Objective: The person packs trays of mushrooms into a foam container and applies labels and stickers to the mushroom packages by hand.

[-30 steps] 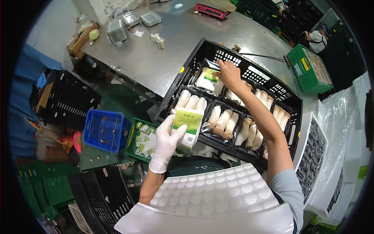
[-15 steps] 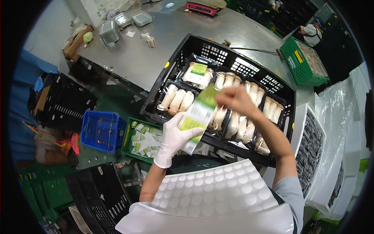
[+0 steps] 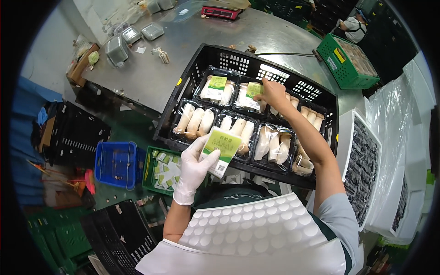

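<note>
My left hand (image 3: 192, 172), in a white glove, is closed round a stack of green and white labels (image 3: 223, 147), thumb on top, over the near side of a black plastic crate (image 3: 178, 98). Inside the crate lie film-wrapped black trays of thick white mushrooms, in two rows. Bare-skinned, my right hand (image 3: 274, 94) reaches to the back row, its fingers pinched at the edge of a label (image 3: 253, 94) lying on the second tray. The leftmost back tray (image 3: 214, 86) bears a similar label. The front-row trays (image 3: 195, 121) show none.
The crate rests on a metal table (image 3: 183, 41). A green crate (image 3: 337, 62) stands at the far right, white foam boxes (image 3: 373, 151) near right. Left of me are a blue basket (image 3: 114, 165) and a green bin (image 3: 151, 172) of labels. A person (image 3: 355, 28) is in the background.
My right hand has moved from the label stack to the second back-row tray, where a label now lies. The stack in my left hand has tilted, and its printed front shows.
</note>
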A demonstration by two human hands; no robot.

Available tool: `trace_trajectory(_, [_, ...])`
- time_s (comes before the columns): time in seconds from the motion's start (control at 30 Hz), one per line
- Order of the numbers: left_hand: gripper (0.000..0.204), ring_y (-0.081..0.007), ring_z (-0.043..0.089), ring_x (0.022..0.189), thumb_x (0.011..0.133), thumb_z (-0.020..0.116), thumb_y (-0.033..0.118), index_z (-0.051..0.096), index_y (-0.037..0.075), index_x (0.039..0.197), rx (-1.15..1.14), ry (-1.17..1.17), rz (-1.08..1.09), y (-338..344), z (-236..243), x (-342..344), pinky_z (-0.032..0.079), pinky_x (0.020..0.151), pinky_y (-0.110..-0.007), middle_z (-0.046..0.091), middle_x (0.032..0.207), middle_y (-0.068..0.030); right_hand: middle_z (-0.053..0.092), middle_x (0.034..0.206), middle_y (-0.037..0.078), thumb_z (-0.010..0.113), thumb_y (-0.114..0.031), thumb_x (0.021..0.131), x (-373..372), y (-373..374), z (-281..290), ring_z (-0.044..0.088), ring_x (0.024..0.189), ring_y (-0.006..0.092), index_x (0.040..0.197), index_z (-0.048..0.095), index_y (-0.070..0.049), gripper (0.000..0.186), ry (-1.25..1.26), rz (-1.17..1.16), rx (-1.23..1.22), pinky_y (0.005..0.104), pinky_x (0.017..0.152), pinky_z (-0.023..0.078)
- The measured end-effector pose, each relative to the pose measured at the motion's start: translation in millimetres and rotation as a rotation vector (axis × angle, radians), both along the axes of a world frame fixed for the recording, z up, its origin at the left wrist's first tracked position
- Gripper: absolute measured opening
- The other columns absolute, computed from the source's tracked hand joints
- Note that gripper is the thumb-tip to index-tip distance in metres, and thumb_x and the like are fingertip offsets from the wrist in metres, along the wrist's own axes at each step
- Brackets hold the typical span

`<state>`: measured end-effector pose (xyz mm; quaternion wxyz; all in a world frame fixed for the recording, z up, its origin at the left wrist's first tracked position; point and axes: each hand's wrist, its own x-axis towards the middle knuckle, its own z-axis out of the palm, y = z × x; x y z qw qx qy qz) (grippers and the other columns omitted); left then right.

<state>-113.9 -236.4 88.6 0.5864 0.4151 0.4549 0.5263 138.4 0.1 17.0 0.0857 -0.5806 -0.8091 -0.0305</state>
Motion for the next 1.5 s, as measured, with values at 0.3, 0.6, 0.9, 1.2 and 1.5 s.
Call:
trace_trajectory(0.3, [0.023, -0.0086, 0.059, 0.081, 0.081, 0.061, -0.004, 0.064, -0.001, 0.104, 0.233, 0.116, 0.153, 26.4, -28.0, 41.1, 0.048, 0.071, -0.020, 0.065, 0.093, -0.0049, 0.066, 0.077, 0.003, 0.073, -0.021, 0.075, -22.1, -140.9, 89.5, 0.059, 0.068, 0.0073, 0.093, 0.066, -0.002, 0.026, 0.777, 0.479, -0.700, 0.0236, 0.059, 0.049])
trace_trajectory(0.6, [0.034, -0.0141, 0.063, 0.071, 0.070, 0.075, 0.022, 0.065, -0.001, 0.094, 0.051, 0.472, -0.255, 28.3, -18.4, 45.7, 0.049, 0.068, -0.027, 0.067, 0.081, -0.0087, 0.058, 0.058, 0.000, 0.073, -0.026, 0.073, 59.5, -84.2, 81.3, 0.049, 0.051, 0.0044, 0.074, 0.065, -0.003, 0.025, 0.872, 0.018, -0.215, 0.0207, 0.046, 0.038])
trace_trajectory(0.9, [0.025, -0.0117, 0.058, 0.090, 0.080, 0.062, 0.004, 0.061, -0.003, 0.104, 0.313, 0.307, -0.180, 22.6, -18.7, 42.9, 0.046, 0.080, -0.025, 0.062, 0.102, -0.0079, 0.062, 0.070, 0.012, 0.079, -0.054, 0.050, 110.8, -32.4, 9.7, 0.061, 0.068, 0.0285, 0.082, 0.059, -0.007, 0.060, 0.059, -0.136, -0.089, 0.0404, 0.060, 0.048])
trace_trajectory(1.2, [0.043, -0.0088, 0.058, 0.088, 0.083, 0.057, -0.001, 0.049, 0.002, 0.125, 0.175, 0.046, -0.089, 28.2, -11.1, 85.5, 0.047, 0.075, -0.021, 0.062, 0.105, -0.0056, 0.066, 0.080, 0.007, 0.067, -0.036, 0.078, 45.9, -137.9, 81.7, 0.060, 0.066, 0.0096, 0.094, 0.066, -0.003, 0.036, 0.957, 0.228, -0.802, 0.0245, 0.061, 0.050])
trace_trajectory(1.5, [0.042, -0.0078, 0.060, 0.068, 0.066, 0.079, 0.027, 0.066, 0.001, 0.097, 0.236, 0.432, -0.248, 32.7, -29.6, 99.3, 0.049, 0.063, -0.026, 0.067, 0.077, -0.0044, 0.063, 0.065, 0.003, 0.070, -0.015, 0.075, 98.4, -136.7, 95.9, 0.056, 0.055, 0.0063, 0.080, 0.068, -0.001, 0.015, 0.869, 0.102, -0.201, 0.0208, 0.048, 0.044])
